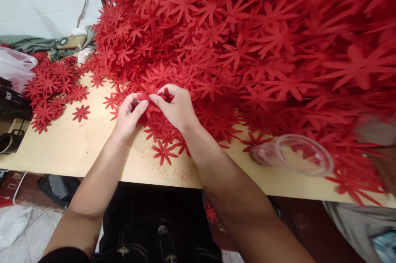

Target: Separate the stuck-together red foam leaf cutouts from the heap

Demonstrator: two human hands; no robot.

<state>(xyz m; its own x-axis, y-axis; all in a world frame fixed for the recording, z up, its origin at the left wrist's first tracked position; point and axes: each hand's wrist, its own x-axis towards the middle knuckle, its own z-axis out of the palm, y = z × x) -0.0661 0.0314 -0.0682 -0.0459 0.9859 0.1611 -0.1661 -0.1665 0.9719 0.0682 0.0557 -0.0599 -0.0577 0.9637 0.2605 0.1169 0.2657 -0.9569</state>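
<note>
Between my two hands is a red flower-shaped cutout, held a little above the table. My left hand pinches its left side between thumb and fingers. On the other side, the thumb and fingertips of my right hand are closed on the same cutout, near its middle. Part of it is hidden behind the fingers. Right behind and beneath the hands lies a large heap of red flower cutouts with long narrow petals. One loose cutout rests on the table just below my right hand.
A smaller pile of red cutouts lies at the left, beside a plastic bag and a black device. A clear plastic cup lies toward the right front. The wooden table's front edge runs close to my body.
</note>
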